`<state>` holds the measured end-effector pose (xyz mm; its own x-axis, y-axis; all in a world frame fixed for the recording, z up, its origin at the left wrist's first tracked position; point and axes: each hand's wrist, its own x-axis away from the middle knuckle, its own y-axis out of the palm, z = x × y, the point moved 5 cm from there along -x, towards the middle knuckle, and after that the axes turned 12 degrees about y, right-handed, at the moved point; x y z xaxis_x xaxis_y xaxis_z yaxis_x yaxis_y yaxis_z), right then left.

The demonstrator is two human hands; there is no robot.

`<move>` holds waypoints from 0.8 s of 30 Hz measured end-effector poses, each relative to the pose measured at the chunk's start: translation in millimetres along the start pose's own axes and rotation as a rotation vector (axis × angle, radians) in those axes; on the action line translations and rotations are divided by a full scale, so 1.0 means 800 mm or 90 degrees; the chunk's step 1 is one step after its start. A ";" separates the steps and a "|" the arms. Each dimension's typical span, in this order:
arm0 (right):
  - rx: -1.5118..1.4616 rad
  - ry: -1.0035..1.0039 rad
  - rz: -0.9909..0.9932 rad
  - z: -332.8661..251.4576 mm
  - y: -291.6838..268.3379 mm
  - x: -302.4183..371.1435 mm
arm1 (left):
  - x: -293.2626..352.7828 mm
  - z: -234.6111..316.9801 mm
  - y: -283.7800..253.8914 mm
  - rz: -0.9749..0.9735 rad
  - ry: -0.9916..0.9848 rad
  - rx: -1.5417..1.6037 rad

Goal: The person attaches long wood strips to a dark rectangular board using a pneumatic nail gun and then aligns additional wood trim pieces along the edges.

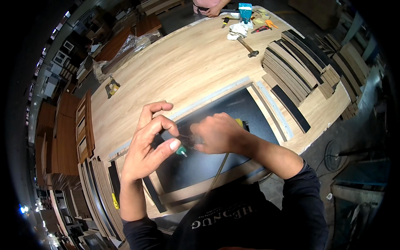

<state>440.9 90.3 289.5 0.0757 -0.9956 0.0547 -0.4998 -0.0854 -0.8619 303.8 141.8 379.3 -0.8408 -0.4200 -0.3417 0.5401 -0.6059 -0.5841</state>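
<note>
Our black sweatshirt leans in at the near edge of a wood-topped bench. On it, right below our hands, lies a black panel bordered by pale wooden rails; to its right we see a stack of curved wooden strips. Our left hand is half open above the panel, index finger and thumb apart. Our right hand is curled and blurred, so we cannot tell what it holds. Farther off, a white cloth sits just beside a hammer. Smallest, a teal piece with a pale tip shows at our left thumb, between both hands; whether it is gripped, we cannot tell.
</note>
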 end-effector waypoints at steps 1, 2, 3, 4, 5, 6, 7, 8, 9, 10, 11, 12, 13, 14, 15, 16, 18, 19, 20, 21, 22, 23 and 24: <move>0.000 0.004 -0.012 -0.001 0.000 -0.001 | 0.000 -0.005 -0.001 -0.032 0.054 -0.033; 0.005 -0.001 -0.014 -0.003 0.001 -0.001 | 0.001 -0.006 0.000 -0.048 0.043 -0.036; 0.010 -0.007 -0.016 -0.006 0.004 0.000 | 0.003 -0.005 0.000 -0.065 0.033 -0.039; 0.015 -0.012 -0.019 -0.009 0.006 -0.001 | 0.004 -0.004 0.000 -0.081 0.022 -0.042; 0.013 -0.014 -0.012 -0.011 0.006 -0.002 | 0.003 0.004 -0.007 -0.105 0.057 -0.125; 0.012 -0.010 -0.005 -0.008 0.007 -0.004 | 0.001 0.004 -0.010 -0.085 -0.022 -0.132; 0.011 -0.006 0.001 -0.006 0.008 -0.005 | 0.000 0.010 -0.013 -0.065 -0.102 -0.138; 0.012 0.004 0.005 0.000 0.007 -0.005 | -0.004 0.013 -0.015 -0.050 -0.178 -0.143; 0.012 0.003 0.008 -0.001 0.004 -0.004 | -0.007 0.023 -0.020 -0.109 -0.196 -0.177; 0.012 0.002 0.011 -0.001 0.002 -0.003 | -0.012 0.031 -0.023 -0.126 -0.198 -0.204; 0.010 0.002 0.006 -0.001 0.004 -0.004 | -0.016 0.035 -0.025 -0.142 -0.201 -0.229; 0.008 0.003 0.001 0.000 0.006 -0.004 | -0.019 0.036 -0.026 -0.159 -0.203 -0.253; 0.005 0.004 -0.004 0.001 0.008 -0.004 | -0.022 0.037 -0.026 -0.172 -0.156 -0.259; 0.001 0.003 0.001 0.001 0.007 -0.004 | -0.025 0.039 -0.026 -0.201 -0.120 -0.292; -0.003 0.003 0.006 0.002 0.004 -0.002 | -0.027 0.041 -0.026 -0.232 -0.082 -0.324; -0.007 0.003 0.011 0.003 0.002 -0.002 | -0.028 0.044 -0.025 -0.262 -0.045 -0.357; -0.007 0.020 -0.009 0.004 -0.004 -0.002 | -0.028 0.048 -0.023 -0.251 -0.049 -0.402; -0.007 0.027 -0.019 0.005 -0.006 -0.002 | -0.025 0.049 -0.023 -0.230 -0.060 -0.408; -0.008 0.020 -0.010 0.006 -0.006 -0.001 | -0.024 0.047 -0.023 -0.208 -0.069 -0.410; -0.009 0.011 -0.002 0.006 -0.005 -0.001 | -0.025 0.047 -0.022 -0.204 -0.045 -0.397; -0.010 0.002 0.005 0.006 -0.004 -0.001 | -0.026 0.046 -0.021 -0.200 -0.022 -0.385; -0.011 -0.013 0.027 0.005 -0.003 -0.002 | -0.024 0.048 -0.021 -0.191 -0.004 -0.375; -0.012 -0.029 0.048 0.005 0.000 -0.003 | -0.023 0.047 -0.020 -0.198 -0.006 -0.382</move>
<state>444.2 93.0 287.8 0.0761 -0.9966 -0.0326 -0.5212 -0.0119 -0.8533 312.2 134.0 422.9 -0.9518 -0.2944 -0.0863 0.1556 -0.2207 -0.9629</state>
